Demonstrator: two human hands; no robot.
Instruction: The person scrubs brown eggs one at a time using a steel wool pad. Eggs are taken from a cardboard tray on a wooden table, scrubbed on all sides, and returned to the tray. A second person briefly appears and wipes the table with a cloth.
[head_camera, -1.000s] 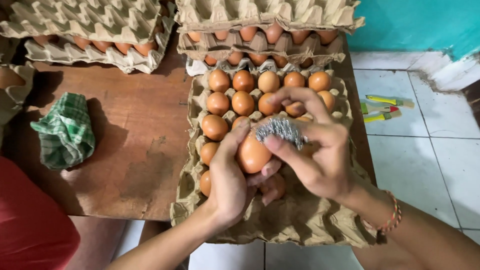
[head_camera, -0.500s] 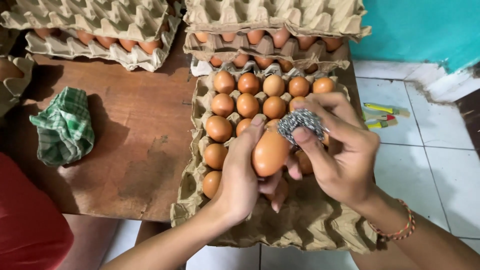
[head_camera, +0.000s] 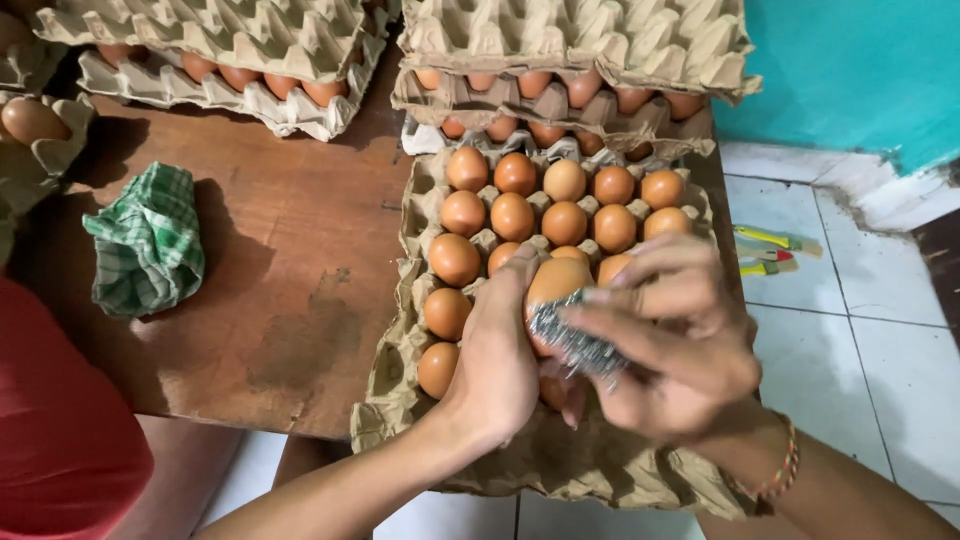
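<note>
Cartons of grey-brown pulp are sitting stacked w/ eggs along the wooden table's (head_camera: 250, 300) far edge, an open egg tray (head_camera: 560, 460) lying in front. Left hand (head_camera: 495, 365) is gripping a brown egg (head_camera: 553, 285) just above that tray, fingers wrapped round it. Right hand (head_camera: 670, 345) is pinching a silvery scrub pad (head_camera: 575, 340) against the smooth shell.

A green checked cloth (head_camera: 148, 240) lies crumpled on the brown wooden desk (head_camera: 290, 300). Stacked cardboard egg trays (head_camera: 230, 50) (brown eggs showing between layers) line the far edge. On the white tiled floor (head_camera: 880, 350) lie small yellow tools (head_camera: 775, 250), near a turquoise wall (head_camera: 860, 70).
</note>
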